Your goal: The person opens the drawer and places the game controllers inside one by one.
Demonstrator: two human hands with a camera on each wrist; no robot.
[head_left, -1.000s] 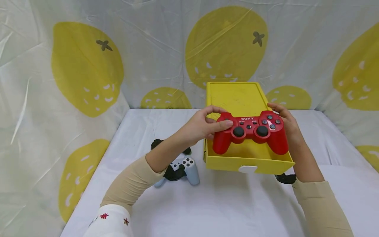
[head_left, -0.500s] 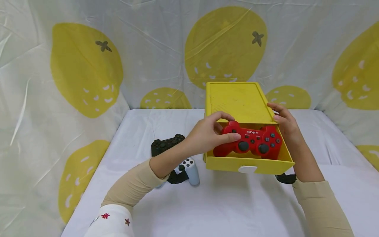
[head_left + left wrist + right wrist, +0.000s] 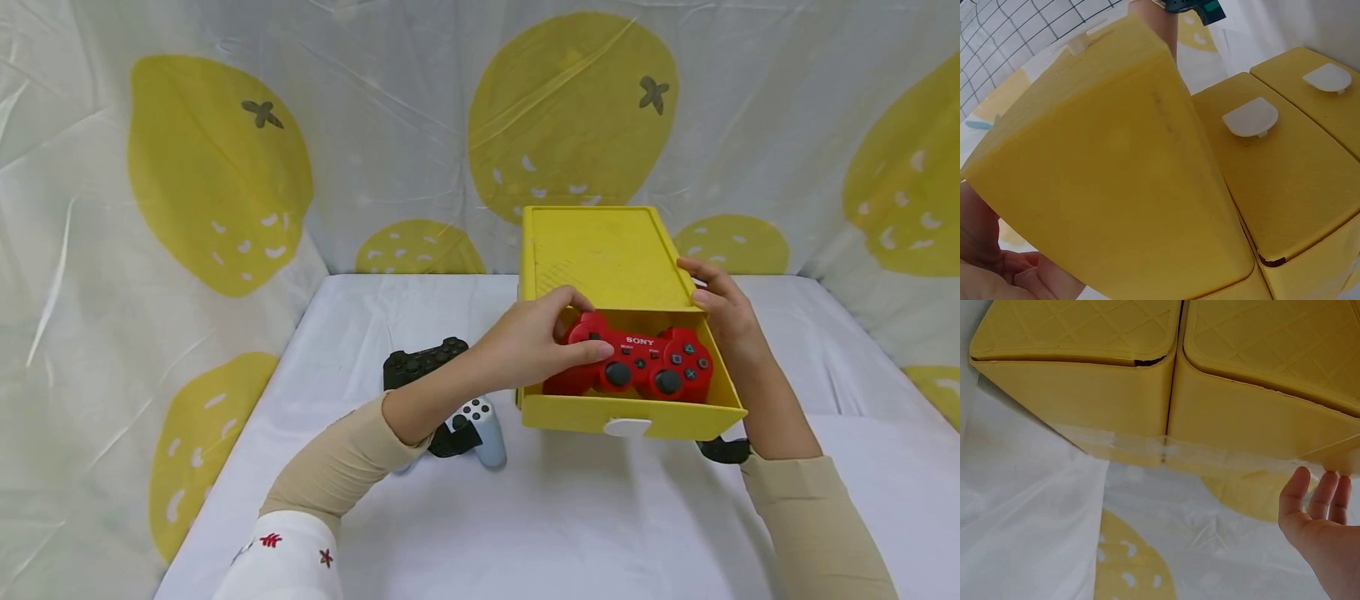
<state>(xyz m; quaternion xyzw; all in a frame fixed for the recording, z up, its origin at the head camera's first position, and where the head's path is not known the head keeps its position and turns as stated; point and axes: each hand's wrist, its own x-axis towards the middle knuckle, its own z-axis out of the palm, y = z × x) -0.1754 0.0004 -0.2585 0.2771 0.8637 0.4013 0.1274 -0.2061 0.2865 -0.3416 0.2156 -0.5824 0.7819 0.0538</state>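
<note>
The head view alone shows the red controller [image 3: 652, 364] inside the drawer [image 3: 562, 415].

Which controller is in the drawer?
The red controller, held by the left hand; the black controller and pale blue controller lie outside, on the table.

Three controllers [image 3: 647, 364] [image 3: 420, 364] [image 3: 491, 437], two hands [image 3: 531, 337] [image 3: 731, 321].

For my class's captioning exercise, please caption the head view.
The left grip holds a red plastic game controller inside an open yellow rectangular drawer, the right grip alongside.
</note>
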